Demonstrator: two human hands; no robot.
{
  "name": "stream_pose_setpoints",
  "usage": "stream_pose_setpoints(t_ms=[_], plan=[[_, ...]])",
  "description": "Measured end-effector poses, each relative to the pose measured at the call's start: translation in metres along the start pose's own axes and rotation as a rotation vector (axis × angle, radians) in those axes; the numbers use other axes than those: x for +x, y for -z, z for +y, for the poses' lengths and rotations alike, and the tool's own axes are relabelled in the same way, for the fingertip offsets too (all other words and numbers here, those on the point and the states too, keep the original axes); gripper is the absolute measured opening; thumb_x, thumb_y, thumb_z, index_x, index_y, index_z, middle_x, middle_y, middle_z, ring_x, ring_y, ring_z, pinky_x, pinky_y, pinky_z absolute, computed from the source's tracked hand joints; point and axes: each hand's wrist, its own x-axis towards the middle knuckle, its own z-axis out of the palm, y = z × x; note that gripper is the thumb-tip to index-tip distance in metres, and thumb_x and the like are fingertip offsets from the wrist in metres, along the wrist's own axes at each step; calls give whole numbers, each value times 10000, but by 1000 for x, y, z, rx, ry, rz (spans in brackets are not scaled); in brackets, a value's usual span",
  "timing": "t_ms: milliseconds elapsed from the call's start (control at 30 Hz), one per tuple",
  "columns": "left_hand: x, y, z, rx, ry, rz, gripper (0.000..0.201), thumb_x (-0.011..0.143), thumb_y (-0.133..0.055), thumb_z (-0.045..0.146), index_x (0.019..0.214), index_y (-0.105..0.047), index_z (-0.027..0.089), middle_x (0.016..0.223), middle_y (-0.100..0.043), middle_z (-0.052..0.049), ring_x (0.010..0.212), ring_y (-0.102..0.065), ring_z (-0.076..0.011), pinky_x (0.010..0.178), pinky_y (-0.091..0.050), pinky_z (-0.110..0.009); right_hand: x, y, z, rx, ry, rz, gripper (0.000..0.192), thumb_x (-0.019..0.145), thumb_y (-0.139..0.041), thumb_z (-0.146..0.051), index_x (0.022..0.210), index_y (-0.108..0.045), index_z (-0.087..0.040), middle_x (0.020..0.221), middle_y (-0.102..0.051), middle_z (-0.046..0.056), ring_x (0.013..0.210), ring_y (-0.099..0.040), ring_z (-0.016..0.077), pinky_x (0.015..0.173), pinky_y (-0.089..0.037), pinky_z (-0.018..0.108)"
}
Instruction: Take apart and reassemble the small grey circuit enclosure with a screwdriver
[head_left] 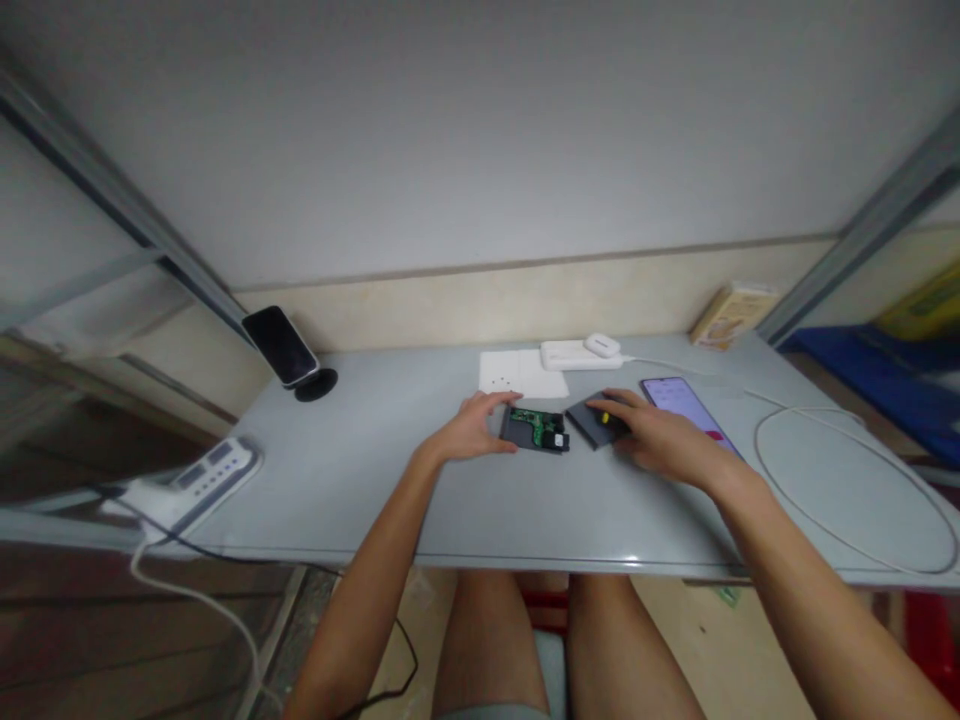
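Table: a pale grey-blue glossy tabletop [360, 490] is seen from above, with bare knees showing under its near edge.
Power strip: a white multi-socket power strip [196, 478] is parked at about 9 o'clock on the near left corner, cord trailing off the edge.
Left hand: the left hand [471, 428] is laid flat-ish, fingers loosely spread, fingertips touching the left edge of the dark grey open casing with a green circuit board [536, 429] at dead centre.
Right hand: the right hand [660, 440] is rested over a dark grey flat cover panel [592, 421], just at 3 o'clock of the casing; a small yellow tool tip [604, 417] is pinched under the fingers, though the grip can't really be made out.
Phone: a lit smartphone [684, 402] is lying beside the right hand.
Cable: a white looped cable [847, 440] is sprawled at 3 o'clock.
Far side: a white paper sheet [517, 373], white power bank [574, 355] and a black phone on a stand [283, 346] are lined up toward 12 o'clock.
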Motion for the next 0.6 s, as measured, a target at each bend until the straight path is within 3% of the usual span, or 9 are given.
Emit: stream_pose_setpoints(t_ms=[233, 333, 500, 600], plan=[[-4, -7, -1, 0, 18, 84, 879, 668, -925, 336, 1447, -526, 265, 1359, -621, -79, 1089, -568, -245, 1049, -434, -413, 3, 13, -18, -53, 41, 17, 441, 907, -612, -226, 1347, -643, -233, 1299, -691, 101, 1107, -703, 307, 879, -542, 384], [-5, -11, 1, 18, 22, 122, 846, 648, -940, 355, 1402, -569, 256, 1376, -621, -79, 1136, -575, -256, 1067, -429, -419, 3, 14, -28, -92, 63, 24, 403, 925, -609, -242, 1324, -658, -213, 1254, -705, 122, 1082, -710, 306, 882, -530, 384], [-8, -15, 6, 67, 2, 154, 829, 581, -977, 359, 1326, -623, 275, 1382, -640, -59, 1300, -529, -292, 1190, -307, -480, 0, 9, -53, -194, 43, -10, 399, 933, -617, -266, 1328, -659, -231, 1240, -694, 129, 955, -746, 304, 788, -530, 372], [-9, -17, 6, 63, 12, 179, 836, 576, -978, 363, 1329, -624, 275, 1365, -650, -60, 1279, -542, -294, 1162, -352, -477, -2, 7, -63, -227, 26, -14, 389, 944, -603, -254, 1329, -656, -238, 1243, -691, 130, 927, -755, 300, 761, -524, 355]])
